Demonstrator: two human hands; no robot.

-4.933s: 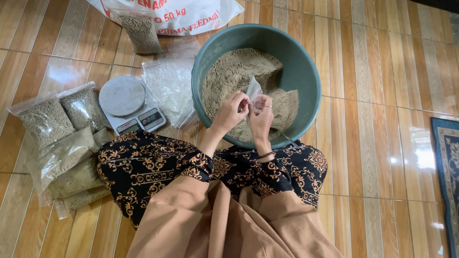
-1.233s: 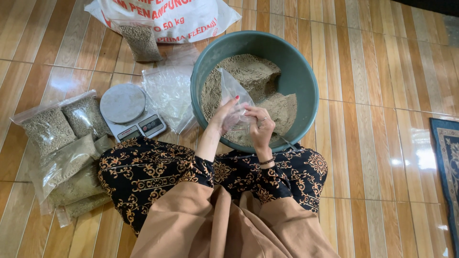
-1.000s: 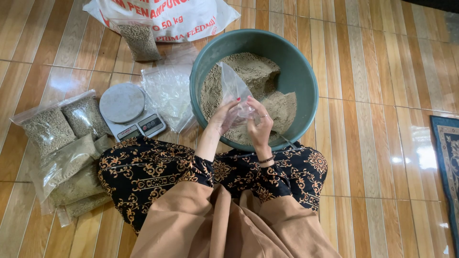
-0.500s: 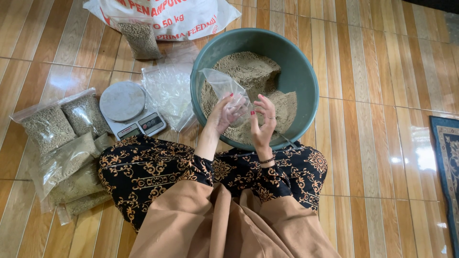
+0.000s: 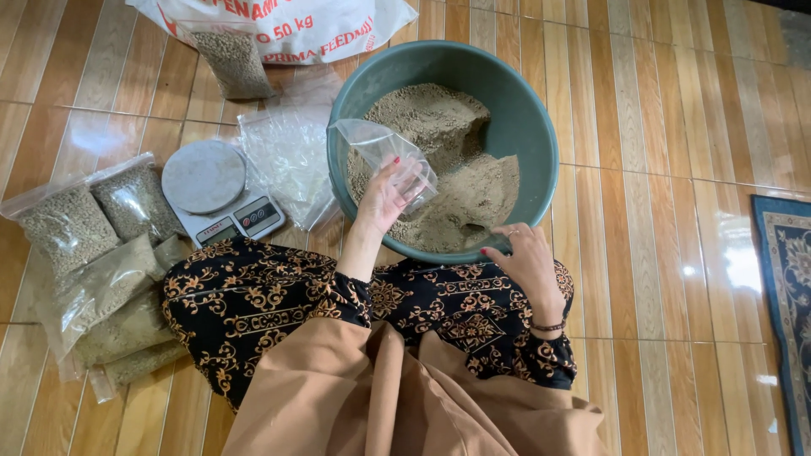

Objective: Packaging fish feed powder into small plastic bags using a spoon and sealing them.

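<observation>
Nearest the camera, patterned black-and-orange sleeves over tan cloth. Just beyond, right hand (image 5: 525,257) resting on the near rim of the green basin (image 5: 541,127), fingers loosely spread, holding nothing. Left hand (image 5: 384,196) raised over the basin's near left side, fingers closed around a clear plastic bag (image 5: 384,150), its mouth gaping open and empty. Inside the basin, a heaped mound of tan feed (image 5: 460,181). To the left on the wooden floor, filled feed bags (image 5: 80,253) piled together, beside a small digital scale (image 5: 218,190). Between scale and basin, a stack of empty plastic bags (image 5: 283,152). Farthest back, a large white sack (image 5: 279,25) with one filled bag propped against it.
</observation>
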